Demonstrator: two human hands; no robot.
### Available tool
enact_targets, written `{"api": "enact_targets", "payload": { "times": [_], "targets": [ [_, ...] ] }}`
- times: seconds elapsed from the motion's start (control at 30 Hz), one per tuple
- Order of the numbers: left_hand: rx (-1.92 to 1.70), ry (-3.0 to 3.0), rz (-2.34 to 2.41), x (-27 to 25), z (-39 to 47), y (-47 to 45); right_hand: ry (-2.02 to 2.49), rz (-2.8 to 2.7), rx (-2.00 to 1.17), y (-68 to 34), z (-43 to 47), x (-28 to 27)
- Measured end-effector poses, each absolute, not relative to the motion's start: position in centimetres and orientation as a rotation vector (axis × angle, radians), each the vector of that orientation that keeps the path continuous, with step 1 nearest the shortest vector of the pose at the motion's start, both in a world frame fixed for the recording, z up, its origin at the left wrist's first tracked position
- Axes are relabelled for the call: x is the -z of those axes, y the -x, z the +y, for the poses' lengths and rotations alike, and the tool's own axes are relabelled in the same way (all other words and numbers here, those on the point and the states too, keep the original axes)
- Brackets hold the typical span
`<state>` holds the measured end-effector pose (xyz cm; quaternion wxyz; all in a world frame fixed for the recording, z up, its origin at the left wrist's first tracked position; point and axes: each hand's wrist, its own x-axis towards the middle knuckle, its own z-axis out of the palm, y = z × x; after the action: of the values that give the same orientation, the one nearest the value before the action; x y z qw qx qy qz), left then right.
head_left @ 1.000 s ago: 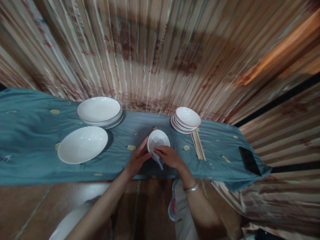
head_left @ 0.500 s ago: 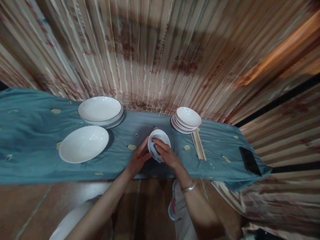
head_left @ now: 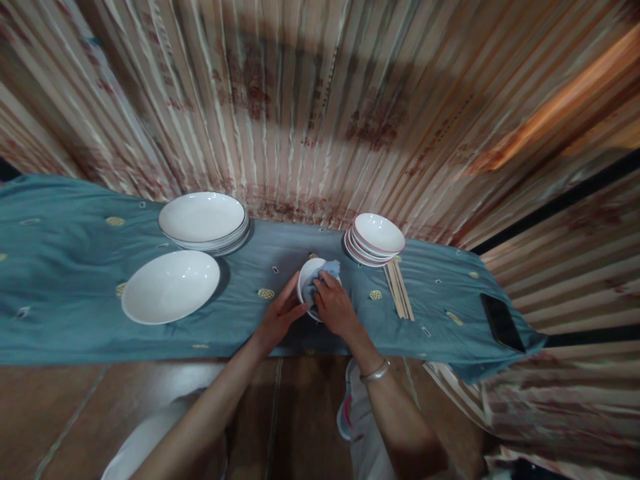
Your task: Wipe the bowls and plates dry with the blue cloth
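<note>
A small white bowl (head_left: 303, 285) is tilted up over the middle of the cloth-covered table. My left hand (head_left: 280, 317) grips it by the left side, thumb at the near rim. Bunched inside the bowl is a blue-grey cloth (head_left: 327, 268), its upper edge sticking out past the far right rim. My right hand (head_left: 336, 307) presses that cloth against the inside with curled fingers. The bowl's right side and part of the cloth are hidden behind my right hand.
Left stand a stack of plates (head_left: 203, 217) and a large white bowl (head_left: 171, 288). At the right are stacked small bowls (head_left: 379, 235), chopsticks (head_left: 399, 290) and a black phone (head_left: 503, 323). A pleated curtain (head_left: 300, 107) hangs behind the blue-green tablecloth (head_left: 65, 280).
My right hand has shifted inside the bowl and its fingers are more curled. The cloth has bunched up and now pokes out over the far right rim. My left hand keeps its hold.
</note>
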<state>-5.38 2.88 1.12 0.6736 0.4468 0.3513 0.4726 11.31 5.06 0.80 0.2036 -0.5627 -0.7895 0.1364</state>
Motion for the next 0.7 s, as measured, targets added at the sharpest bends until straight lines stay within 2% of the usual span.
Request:
{"api": "enact_targets", "payload": {
  "times": [0.17, 0.37, 0.5, 0.7],
  "targets": [
    [-1.067, -1.027, 0.824, -0.8, 2.9, 5.4, 1.707, -2.320, -0.355, -11.6, 4.6, -2.3],
    [-1.064, -1.027, 0.821, -0.6, 3.0, 5.4, 1.567, -2.341, -0.571, -12.6, 4.7, -2.0],
    [-1.073, -1.019, 0.812, -0.6, 3.0, 5.4, 1.420, -2.265, -0.845, -13.0, 5.0, -2.2],
    [-1.088, -0.965, 0.780, -0.5, 3.1, 5.9, 1.179, -1.824, -1.494, -14.0, 4.7, -2.9]
  ]
}}
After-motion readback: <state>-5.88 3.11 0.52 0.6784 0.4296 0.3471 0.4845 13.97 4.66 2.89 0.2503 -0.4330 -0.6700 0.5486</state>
